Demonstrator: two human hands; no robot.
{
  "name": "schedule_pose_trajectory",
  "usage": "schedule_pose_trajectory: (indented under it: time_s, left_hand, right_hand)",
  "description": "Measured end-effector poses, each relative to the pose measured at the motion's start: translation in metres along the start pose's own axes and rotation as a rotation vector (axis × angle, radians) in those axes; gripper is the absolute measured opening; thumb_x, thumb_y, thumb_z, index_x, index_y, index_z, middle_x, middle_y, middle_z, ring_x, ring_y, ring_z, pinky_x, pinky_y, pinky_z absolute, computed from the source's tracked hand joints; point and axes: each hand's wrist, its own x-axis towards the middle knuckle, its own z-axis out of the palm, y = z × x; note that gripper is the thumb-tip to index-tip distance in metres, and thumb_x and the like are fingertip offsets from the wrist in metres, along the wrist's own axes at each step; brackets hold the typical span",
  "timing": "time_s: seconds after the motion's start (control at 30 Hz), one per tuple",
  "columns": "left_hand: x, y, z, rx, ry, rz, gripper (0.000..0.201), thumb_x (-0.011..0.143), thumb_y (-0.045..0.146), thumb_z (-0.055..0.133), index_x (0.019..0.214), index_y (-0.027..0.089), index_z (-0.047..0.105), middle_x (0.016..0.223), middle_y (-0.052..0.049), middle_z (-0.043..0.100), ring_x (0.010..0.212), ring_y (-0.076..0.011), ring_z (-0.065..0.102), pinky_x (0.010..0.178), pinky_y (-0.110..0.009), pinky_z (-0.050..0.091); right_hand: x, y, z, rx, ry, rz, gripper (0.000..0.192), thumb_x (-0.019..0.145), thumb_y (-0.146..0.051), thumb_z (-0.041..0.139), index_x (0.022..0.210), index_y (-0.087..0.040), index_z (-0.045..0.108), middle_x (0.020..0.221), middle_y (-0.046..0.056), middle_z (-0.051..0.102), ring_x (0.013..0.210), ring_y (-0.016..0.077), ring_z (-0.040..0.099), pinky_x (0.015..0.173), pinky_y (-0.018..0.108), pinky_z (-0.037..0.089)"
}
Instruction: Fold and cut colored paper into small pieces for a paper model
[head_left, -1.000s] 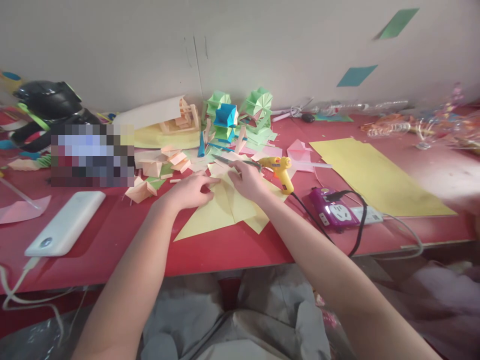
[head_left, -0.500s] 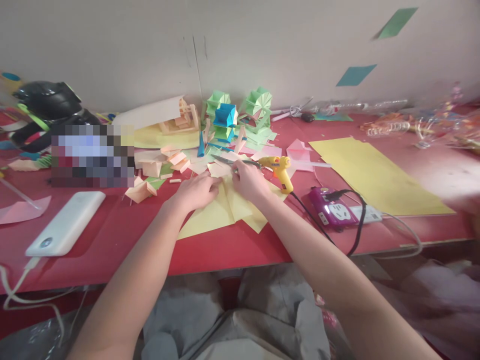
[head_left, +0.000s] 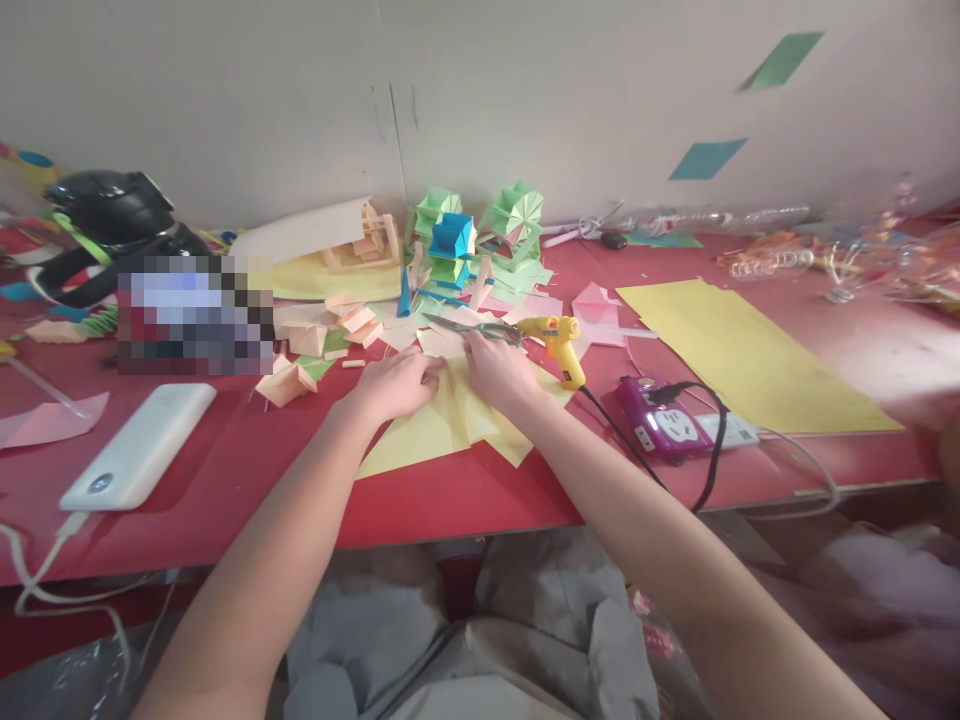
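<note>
Both hands pressing folded yellow paper point(head_left: 450, 425) at mid-worktop point(head_left: 187, 500).
Left hand point(head_left: 397, 385) and right hand point(head_left: 499, 370) flat, fingers down; scissors point(head_left: 469, 326), glue gun point(head_left: 559, 345), paper scraps point(head_left: 337, 325) crowd just beyond.

— How do the arms lie?
— Both stretch forward, converging. The left hand point(head_left: 394, 385) lies palm down, fingers curled; the right hand point(head_left: 498, 368) sits just beside it, knuckles up.

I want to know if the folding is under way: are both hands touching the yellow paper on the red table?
Touching. The head view shows the left hand and right hand both pressed flat on the yellow paper.
</note>
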Motion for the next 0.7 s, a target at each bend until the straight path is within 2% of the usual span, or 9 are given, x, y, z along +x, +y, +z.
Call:
schedule_pose_trajectory:
  time_s: [0.2, 0.3, 0.37, 0.43, 0.57, 0.7]
  left_hand:
    - [-0.001, 0.002, 0.000, -0.003, 0.016, -0.012, 0.044, 0.093, 0.038, 0.048, 0.134, 0.037, 0.065, 0.137, -0.010, 0.064, 0.117, -0.0394, 0.064, 0.089, -0.051, 0.053]
    - [-0.003, 0.002, 0.003, -0.002, 0.033, -0.003, 0.044, 0.094, 0.037, 0.047, 0.134, 0.037, 0.065, 0.131, -0.010, 0.065, 0.113, -0.0365, 0.065, 0.087, -0.047, 0.053]
    - [-0.004, 0.001, 0.005, -0.014, 0.049, 0.012, 0.045, 0.095, 0.037, 0.044, 0.136, 0.035, 0.064, 0.127, -0.010, 0.065, 0.111, -0.0348, 0.066, 0.085, -0.045, 0.054]
    - [-0.004, -0.001, 0.007, -0.030, 0.073, 0.017, 0.047, 0.096, 0.037, 0.042, 0.138, 0.031, 0.062, 0.125, -0.011, 0.065, 0.111, -0.0343, 0.066, 0.083, -0.044, 0.054]
    - [-0.003, -0.007, 0.008, -0.053, 0.164, -0.019, 0.047, 0.097, 0.034, 0.042, 0.141, 0.025, 0.059, 0.132, -0.014, 0.063, 0.117, -0.0361, 0.063, 0.084, -0.045, 0.053]
    - [-0.001, -0.009, 0.006, -0.117, 0.249, -0.016, 0.040, 0.097, 0.032, 0.044, 0.131, 0.024, 0.065, 0.133, -0.012, 0.065, 0.121, -0.0353, 0.061, 0.088, -0.045, 0.052]
  right_hand:
    - [-0.001, 0.006, 0.002, 0.013, 0.011, 0.019, 0.025, 0.095, -0.013, 0.042, 0.114, -0.016, 0.058, 0.102, 0.017, 0.072, 0.092, 0.0319, 0.069, 0.070, 0.035, 0.045]
    - [0.000, 0.011, 0.004, 0.152, 0.066, 0.040, 0.020, 0.099, -0.031, 0.047, 0.108, -0.018, 0.059, 0.095, 0.014, 0.071, 0.089, 0.0288, 0.067, 0.068, 0.033, 0.042]
    - [0.001, 0.012, 0.003, 0.290, 0.112, 0.059, 0.030, 0.096, -0.045, 0.052, 0.106, -0.018, 0.058, 0.086, 0.010, 0.069, 0.083, 0.0257, 0.065, 0.064, 0.030, 0.039]
    - [0.001, 0.013, 0.001, 0.424, 0.148, 0.052, 0.035, 0.092, -0.050, 0.055, 0.106, -0.018, 0.057, 0.075, 0.005, 0.065, 0.075, 0.0224, 0.061, 0.062, 0.029, 0.037]
    - [-0.001, 0.013, -0.004, 0.599, 0.102, 0.008, 0.031, 0.083, -0.036, 0.061, 0.108, -0.019, 0.055, 0.065, -0.003, 0.058, 0.065, 0.0176, 0.054, 0.062, 0.028, 0.037]
    - [0.000, 0.013, -0.001, 0.626, 0.030, -0.036, 0.031, 0.081, -0.021, 0.057, 0.112, -0.019, 0.055, 0.063, -0.006, 0.055, 0.061, 0.0157, 0.052, 0.064, 0.028, 0.037]
